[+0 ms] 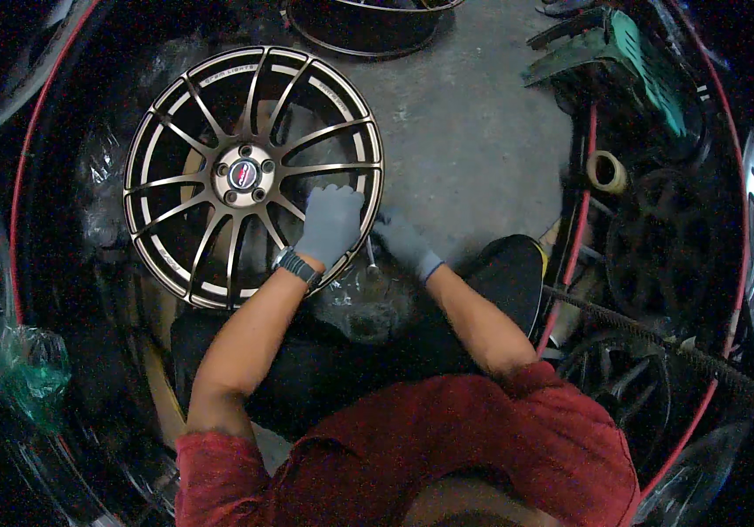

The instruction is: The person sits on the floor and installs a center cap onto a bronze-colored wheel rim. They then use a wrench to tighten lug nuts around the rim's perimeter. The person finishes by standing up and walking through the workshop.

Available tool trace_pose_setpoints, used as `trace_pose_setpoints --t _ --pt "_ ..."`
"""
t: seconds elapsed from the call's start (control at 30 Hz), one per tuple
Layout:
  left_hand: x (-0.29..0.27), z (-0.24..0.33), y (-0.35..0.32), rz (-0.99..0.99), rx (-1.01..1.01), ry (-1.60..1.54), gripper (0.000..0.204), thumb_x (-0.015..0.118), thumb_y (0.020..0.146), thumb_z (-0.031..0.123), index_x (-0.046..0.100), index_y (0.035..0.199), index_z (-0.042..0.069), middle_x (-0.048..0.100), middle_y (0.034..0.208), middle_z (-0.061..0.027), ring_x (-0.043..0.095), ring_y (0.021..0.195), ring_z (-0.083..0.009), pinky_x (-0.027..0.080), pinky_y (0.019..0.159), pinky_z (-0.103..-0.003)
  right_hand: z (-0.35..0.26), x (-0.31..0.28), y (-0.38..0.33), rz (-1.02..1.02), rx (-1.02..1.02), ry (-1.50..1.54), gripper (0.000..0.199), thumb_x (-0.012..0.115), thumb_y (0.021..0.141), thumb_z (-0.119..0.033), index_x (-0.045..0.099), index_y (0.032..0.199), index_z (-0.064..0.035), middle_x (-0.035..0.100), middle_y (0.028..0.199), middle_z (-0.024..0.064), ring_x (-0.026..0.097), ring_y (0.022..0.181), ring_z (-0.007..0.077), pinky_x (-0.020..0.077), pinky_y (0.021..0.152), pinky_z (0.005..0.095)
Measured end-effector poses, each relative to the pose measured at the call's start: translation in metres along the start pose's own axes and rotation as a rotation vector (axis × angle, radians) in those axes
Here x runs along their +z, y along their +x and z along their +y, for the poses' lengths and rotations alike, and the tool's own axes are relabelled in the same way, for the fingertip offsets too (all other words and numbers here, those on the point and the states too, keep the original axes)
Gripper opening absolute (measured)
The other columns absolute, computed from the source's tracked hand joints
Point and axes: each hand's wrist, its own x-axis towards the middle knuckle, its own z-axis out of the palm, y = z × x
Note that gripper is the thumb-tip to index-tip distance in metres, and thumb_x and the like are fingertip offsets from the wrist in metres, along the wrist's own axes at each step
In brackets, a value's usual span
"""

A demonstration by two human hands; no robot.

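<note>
A bronze multi-spoke alloy wheel [242,149] faces up in front of me, a round cap at its hub. My left hand [333,224], in a grey glove, lies over the wheel's near right side with its fingers curled closed around the rim. Just outside that edge is my right hand [408,246], also gloved in grey and slightly blurred. Its fingers are drawn together against the rim's outer side; what they hold is hidden. A slim metal piece [372,255] shows between the two hands, below the rim.
Another wheel [368,35] lies on the grey floor [473,114] beyond. To the right are a green plastic stool [645,66], a roll of tape [607,171] and a red hose [581,228]. A dark wheel [623,386] sits lower right, clear-green plastic wrap [39,369] at left.
</note>
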Motion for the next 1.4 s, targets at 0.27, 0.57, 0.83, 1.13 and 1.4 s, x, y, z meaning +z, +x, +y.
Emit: trace_pose_setpoints --t 0.27,0.57,0.83,1.13,1.4 --pt "-0.002 0.000 -0.002 0.004 0.005 0.012 0.007 0.063 0.079 0.011 0.068 0.084 0.012 0.066 0.084 -0.0069 0.064 0.085 -0.0270 0.045 0.073 -0.042 0.016 0.012 -0.002 0.035 -0.177 0.251 0.036 0.060 0.099 -0.020 0.062 0.130 -0.0010 0.069 0.109 0.0031 0.060 0.091 0.0105 0.0508 0.083 0.0289" --pt "-0.004 0.001 -0.001 -0.047 -0.016 0.013 0.006 0.063 0.081 0.011 0.068 0.084 0.012 0.067 0.086 -0.0072 0.065 0.088 -0.0270 0.046 0.075 -0.042 -0.085 -0.045 0.003 -0.228 -0.071 -0.649 0.038 0.055 0.098 -0.035 0.071 0.116 -0.0054 0.076 0.091 0.0113 0.069 0.076 0.0267 0.0554 0.076 0.0423" --pt "-0.002 0.000 0.000 -0.097 -0.039 0.037 0.016 0.062 0.080 0.009 0.070 0.094 0.012 0.067 0.088 -0.0068 0.065 0.088 -0.0273 0.046 0.074 -0.043 -0.072 -0.054 0.024 -0.237 -0.124 -0.880 0.041 0.056 0.094 -0.036 0.071 0.106 -0.0005 0.073 0.097 0.0214 0.069 0.087 0.0365 0.0541 0.082 0.0459" --pt "0.001 -0.004 -0.003 0.043 -0.012 -0.014 0.006 0.062 0.080 0.012 0.067 0.084 0.011 0.066 0.082 -0.0087 0.064 0.082 -0.0293 0.046 0.073 -0.044 -0.037 -0.002 -0.025 -0.037 0.163 0.068 0.037 0.053 0.098 -0.018 0.060 0.129 0.0003 0.071 0.117 0.0155 0.066 0.101 0.0259 0.0513 0.092 0.0404" --pt "-0.003 -0.002 -0.002 0.032 -0.065 -0.041 0.010 0.063 0.080 0.010 0.069 0.088 0.011 0.066 0.084 -0.0087 0.064 0.085 -0.0292 0.045 0.073 -0.045 -0.032 0.018 -0.028 0.009 -0.040 0.258 0.036 0.057 0.101 -0.020 0.060 0.131 0.0003 0.068 0.119 0.0087 0.063 0.105 0.0171 0.0512 0.094 0.0339"
